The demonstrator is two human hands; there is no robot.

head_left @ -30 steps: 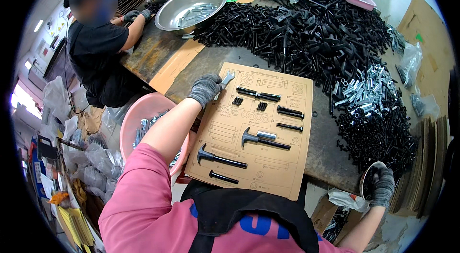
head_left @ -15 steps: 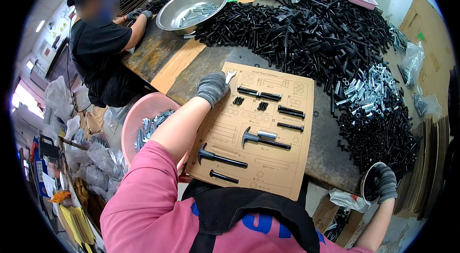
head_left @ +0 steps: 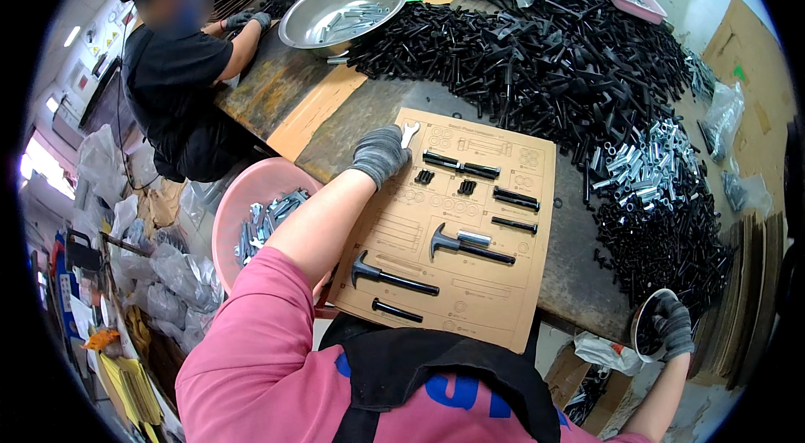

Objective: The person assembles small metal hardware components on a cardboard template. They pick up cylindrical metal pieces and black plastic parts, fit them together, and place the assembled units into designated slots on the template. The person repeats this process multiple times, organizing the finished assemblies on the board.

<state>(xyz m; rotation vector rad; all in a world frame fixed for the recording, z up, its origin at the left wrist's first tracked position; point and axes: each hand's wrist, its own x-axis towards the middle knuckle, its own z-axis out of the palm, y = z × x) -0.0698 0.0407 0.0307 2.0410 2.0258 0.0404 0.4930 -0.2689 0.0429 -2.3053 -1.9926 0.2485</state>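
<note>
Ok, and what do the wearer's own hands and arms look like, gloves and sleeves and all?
The left hand and right hand wear grey knit gloves with darker streaks. The left sleeve is plain pink and stops well short of the glove, leaving the forearm bare. Too little of the right sleeve shows to describe.

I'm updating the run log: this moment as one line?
left grey-gloved hand: touching silver metal wrench | right grey-gloved hand: at round pale-rimmed bowl | brown cardboard sheet: under black metal bolts
</note>
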